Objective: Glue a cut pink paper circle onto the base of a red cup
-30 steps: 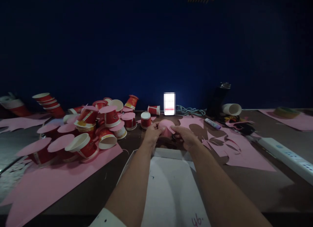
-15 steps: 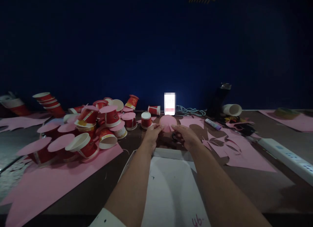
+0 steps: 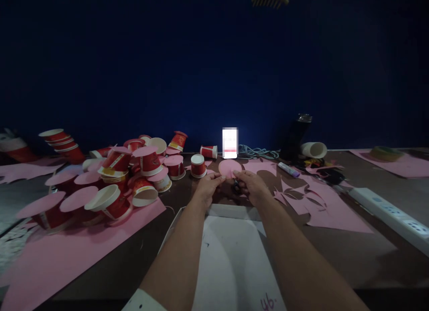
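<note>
Between my two hands is a round pink paper disc [image 3: 229,168], held up just beyond the white box lid. My left hand [image 3: 208,186] pinches its lower left edge with thumb and fingers. My right hand [image 3: 251,184] pinches the lower right edge. A small dark object [image 3: 236,186] shows beside my right fingers; its kind cannot be made out. Left of my hands a red paper cup [image 3: 198,166] stands upside down, its white base up. Another red cup [image 3: 209,152] lies on its side behind it.
At left, several red cups [image 3: 147,161] with pink discs are heaped on pink paper [image 3: 100,253]. A white box lid [image 3: 234,257] lies in front of me. Pink offcuts [image 3: 325,208], a glue stick [image 3: 288,170] and a power strip [image 3: 390,212] are at right. A lit phone [image 3: 229,143] stands behind.
The view has shifted slightly, so most things sit a little further left. My fingers now grip the disc lower on its edge, and the dark object shows more.
</note>
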The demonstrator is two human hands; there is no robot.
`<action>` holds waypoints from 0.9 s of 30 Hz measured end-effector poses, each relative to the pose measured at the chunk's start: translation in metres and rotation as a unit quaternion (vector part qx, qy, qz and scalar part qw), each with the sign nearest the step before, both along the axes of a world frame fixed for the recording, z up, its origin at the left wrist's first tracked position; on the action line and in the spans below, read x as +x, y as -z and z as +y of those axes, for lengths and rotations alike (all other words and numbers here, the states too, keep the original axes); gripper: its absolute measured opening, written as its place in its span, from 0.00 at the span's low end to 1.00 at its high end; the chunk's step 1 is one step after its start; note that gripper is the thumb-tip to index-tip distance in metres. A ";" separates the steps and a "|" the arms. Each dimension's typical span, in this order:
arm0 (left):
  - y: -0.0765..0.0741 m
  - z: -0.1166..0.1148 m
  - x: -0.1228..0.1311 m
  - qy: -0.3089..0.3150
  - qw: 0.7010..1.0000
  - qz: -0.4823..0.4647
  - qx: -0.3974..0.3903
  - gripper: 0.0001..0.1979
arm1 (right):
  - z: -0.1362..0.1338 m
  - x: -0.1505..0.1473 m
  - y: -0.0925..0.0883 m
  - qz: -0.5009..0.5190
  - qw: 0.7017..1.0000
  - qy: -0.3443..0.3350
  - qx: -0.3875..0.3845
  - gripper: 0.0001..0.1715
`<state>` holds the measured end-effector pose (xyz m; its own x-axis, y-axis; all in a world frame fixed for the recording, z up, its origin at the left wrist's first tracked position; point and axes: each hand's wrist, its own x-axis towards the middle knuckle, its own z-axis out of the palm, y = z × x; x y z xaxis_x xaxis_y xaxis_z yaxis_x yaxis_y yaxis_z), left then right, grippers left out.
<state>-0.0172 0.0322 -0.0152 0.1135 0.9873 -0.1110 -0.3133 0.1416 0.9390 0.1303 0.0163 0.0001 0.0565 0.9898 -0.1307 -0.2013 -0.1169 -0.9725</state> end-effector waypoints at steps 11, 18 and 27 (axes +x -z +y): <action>-0.003 -0.002 0.001 0.012 1.000 0.004 -0.003 0.17 | 0.003 -0.004 0.006 -0.040 0.998 0.051 0.025 0.19; -0.006 -0.004 0.001 0.017 1.000 0.004 -0.003 0.16 | 0.003 -0.003 0.008 -0.058 0.996 0.059 0.028 0.19; -0.002 -0.002 0.001 0.023 1.000 0.012 -0.004 0.17 | 0.003 -0.005 0.008 -0.069 0.995 0.067 0.031 0.19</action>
<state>-0.0166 0.0299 -0.0132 0.1552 0.9802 -0.1228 -0.2836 0.1633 0.9449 0.1252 0.0193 -0.0082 0.2012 0.9782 -0.0524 -0.0751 -0.0379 -0.9965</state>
